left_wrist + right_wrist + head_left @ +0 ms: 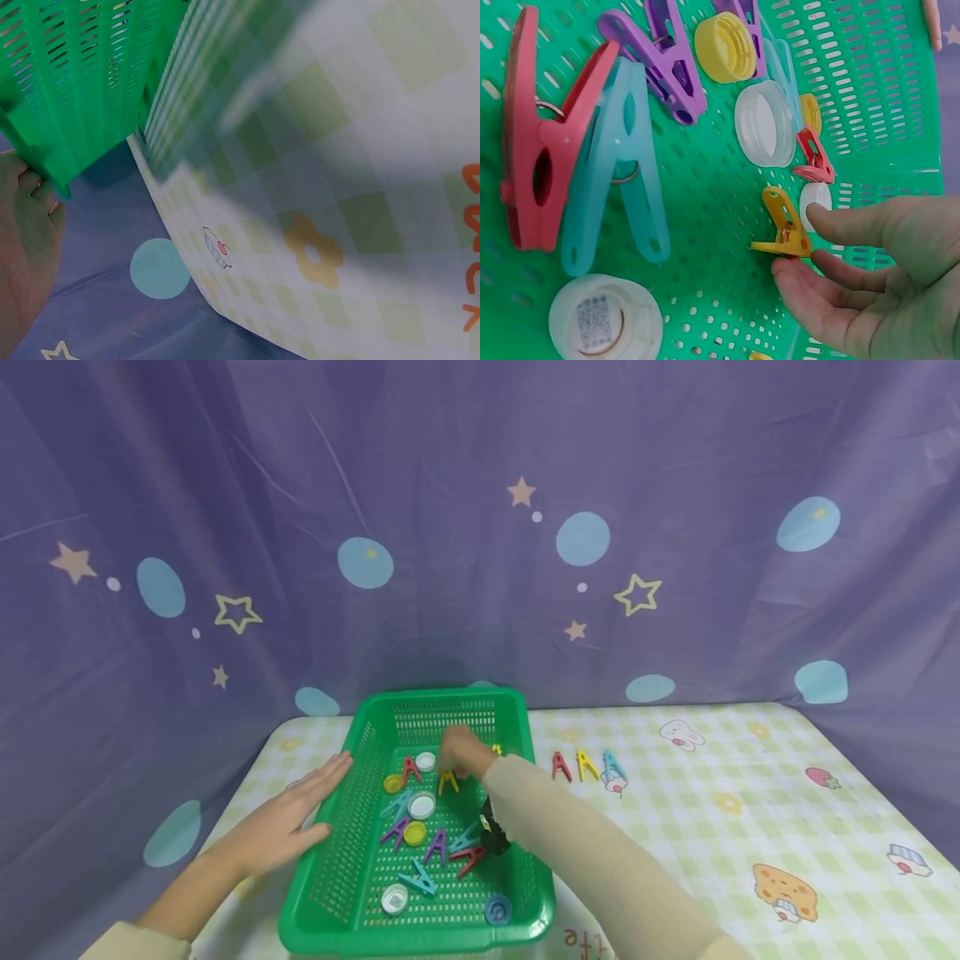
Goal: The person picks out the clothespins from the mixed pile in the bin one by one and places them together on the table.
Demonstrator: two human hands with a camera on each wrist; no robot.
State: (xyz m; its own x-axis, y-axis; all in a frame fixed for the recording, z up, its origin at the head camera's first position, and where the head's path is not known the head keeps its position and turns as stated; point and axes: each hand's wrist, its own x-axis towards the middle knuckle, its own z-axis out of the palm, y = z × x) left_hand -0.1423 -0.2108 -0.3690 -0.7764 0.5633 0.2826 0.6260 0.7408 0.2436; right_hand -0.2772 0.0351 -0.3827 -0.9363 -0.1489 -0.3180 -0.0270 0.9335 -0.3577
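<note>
My right hand (pixel 463 752) reaches into a green basket (pixel 416 939). In the right wrist view, the fingertips of this hand (pixel 885 277) touch a yellow clip (pixel 786 229), the thumb held apart from the fingers; the same yellow clip (pixel 447 782) shows in the head view. A white cap (pixel 815 205) is close to the thumb. With straight fingers, my left hand (pixel 288 822) rests against the basket's left rim; in the left wrist view the hand (pixel 28 240) is partly cut off at the edge.
Red (pixel 561 767), yellow (pixel 587 766) and blue (pixel 613 766) clips lie in a row on the checked cloth (pixel 675 827) right of the basket. Several clips and caps are spread inside the basket, including a blue cap (pixel 498 908). Behind hangs a purple curtain (pixel 465 460).
</note>
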